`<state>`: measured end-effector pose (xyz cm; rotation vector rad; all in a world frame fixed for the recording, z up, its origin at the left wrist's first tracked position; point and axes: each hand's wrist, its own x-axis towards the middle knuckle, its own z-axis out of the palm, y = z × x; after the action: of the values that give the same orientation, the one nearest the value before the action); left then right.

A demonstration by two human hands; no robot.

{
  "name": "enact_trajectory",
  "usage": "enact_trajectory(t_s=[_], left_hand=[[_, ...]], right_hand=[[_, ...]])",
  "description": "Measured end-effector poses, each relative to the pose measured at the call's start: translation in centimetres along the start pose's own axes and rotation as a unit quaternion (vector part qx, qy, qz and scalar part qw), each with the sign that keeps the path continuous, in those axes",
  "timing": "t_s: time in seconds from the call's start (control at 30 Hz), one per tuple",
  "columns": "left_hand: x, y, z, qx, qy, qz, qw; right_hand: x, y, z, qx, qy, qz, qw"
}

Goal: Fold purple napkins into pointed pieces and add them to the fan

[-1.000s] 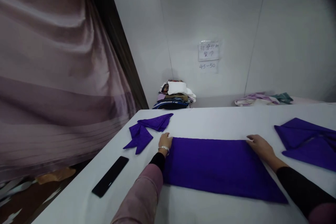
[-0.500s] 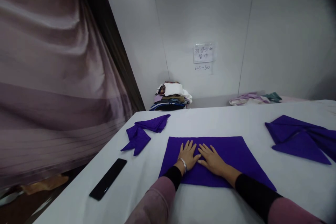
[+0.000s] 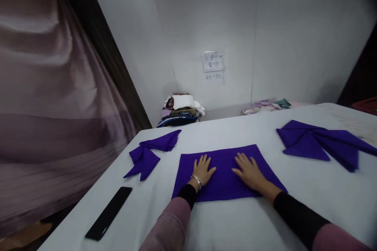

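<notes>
A purple cloth napkin point(image 3: 224, 172) lies flat as a wide rectangle on the white table in front of me. My left hand point(image 3: 202, 171) rests on its left part, palm down with fingers stretched out. On the right part, my right hand point(image 3: 249, 171) lies flat as well, fingers spread. A stretch of bare cloth shows between the two hands. Neither hand grips anything.
Folded purple napkins point(image 3: 145, 159) lie on the table's left side, and another folded purple napkin point(image 3: 312, 139) on the right. A black phone-like slab point(image 3: 108, 213) sits front left. Beyond the table are a clothes stack point(image 3: 182, 110) and crumpled fabrics point(image 3: 262, 106).
My hands have slid apart across the napkin, from nearly touching at its middle towards its two sides. The head view has turned a little to the right.
</notes>
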<state>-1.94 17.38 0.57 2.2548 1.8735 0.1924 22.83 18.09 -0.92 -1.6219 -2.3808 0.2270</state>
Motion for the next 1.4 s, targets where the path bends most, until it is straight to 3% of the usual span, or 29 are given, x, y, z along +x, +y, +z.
enact_trajectory(t_s=[0.07,0.17,0.3,0.47,0.73,0.83,0.93,1.2,1.3,1.4], left_hand=[[-0.8,0.9,-0.1,-0.003,0.009,-0.009,1.0],[-3.1,2.3,0.5,0.011,0.02,0.013,1.0],[-5.7,2.9,1.9,0.039,0.013,0.007,0.999],[-5.9,2.9,2.0,0.051,0.015,-0.017,0.998],[-5.9,2.7,2.2,0.051,0.028,-0.005,0.998],[-5.9,2.7,2.3,0.048,0.03,-0.004,0.998],[-5.9,2.8,2.2,0.043,0.028,-0.002,0.999],[-6.0,3.0,2.2,0.042,0.027,-0.002,0.999],[-6.2,3.1,2.1,0.036,0.017,-0.004,0.999],[-6.6,3.2,1.9,0.025,0.023,0.002,0.999]], right_hand=[[-0.9,-3.8,0.1,0.05,-0.008,-0.062,0.997],[-1.8,-7.6,0.5,0.085,-0.033,-0.097,0.991],[-2.7,-8.4,0.9,0.089,-0.062,-0.098,0.989],[-4.3,-4.5,0.9,0.057,-0.047,-0.058,0.996],[-9.4,7.7,0.2,-0.068,0.032,0.081,0.994],[-10.1,9.2,0.0,-0.09,0.048,0.115,0.988],[-9.2,7.1,-0.3,-0.072,0.067,0.092,0.991],[-4.3,-6.7,0.9,0.052,-0.019,-0.109,0.993],[-3.7,-7.6,1.8,0.064,-0.039,-0.127,0.989],[-4.4,-4.8,2.4,0.038,-0.025,-0.122,0.992]])
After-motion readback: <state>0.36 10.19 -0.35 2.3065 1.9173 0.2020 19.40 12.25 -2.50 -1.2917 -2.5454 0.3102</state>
